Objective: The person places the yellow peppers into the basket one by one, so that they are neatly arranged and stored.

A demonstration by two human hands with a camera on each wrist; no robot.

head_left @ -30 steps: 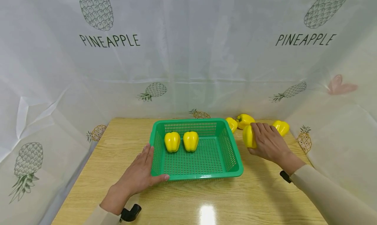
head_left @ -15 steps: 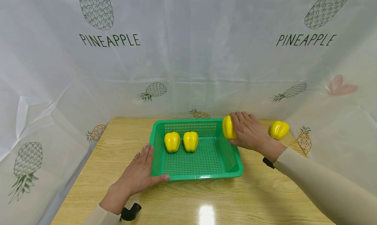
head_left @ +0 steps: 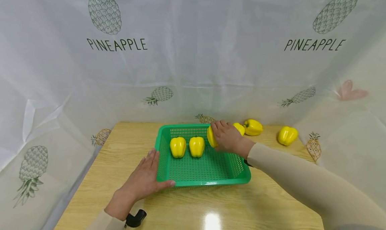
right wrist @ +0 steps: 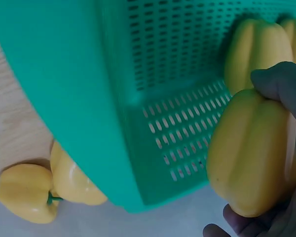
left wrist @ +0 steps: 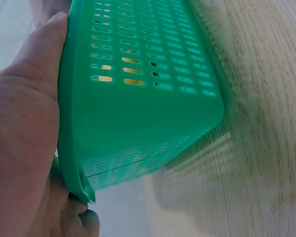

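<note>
A green plastic basket [head_left: 211, 182] stands on the table, with two yellow bell peppers [head_left: 178, 147] side by side in its left half. My right hand [head_left: 227, 136] grips another yellow bell pepper [right wrist: 251, 153] inside the basket's right half, close to the other two. The right wrist view shows thumb and fingers on opposite sides of that pepper. My left hand [head_left: 141, 176] rests against the basket's near left corner, fingers straight along the left rim and thumb [left wrist: 42, 47] on the front rim.
Behind the basket's right side lie two more yellow bell peppers [head_left: 253, 127], one partly hidden by my hand. Another bell pepper [head_left: 287, 135] lies at the table's far right. A pale printed sheet [head_left: 193, 56] hangs around the wooden table [head_left: 120, 149].
My right hand has carried the bell pepper leftward from the table, over the basket's right rim and into the basket. My left hand has stayed at the corner. The head view has shifted slightly.
</note>
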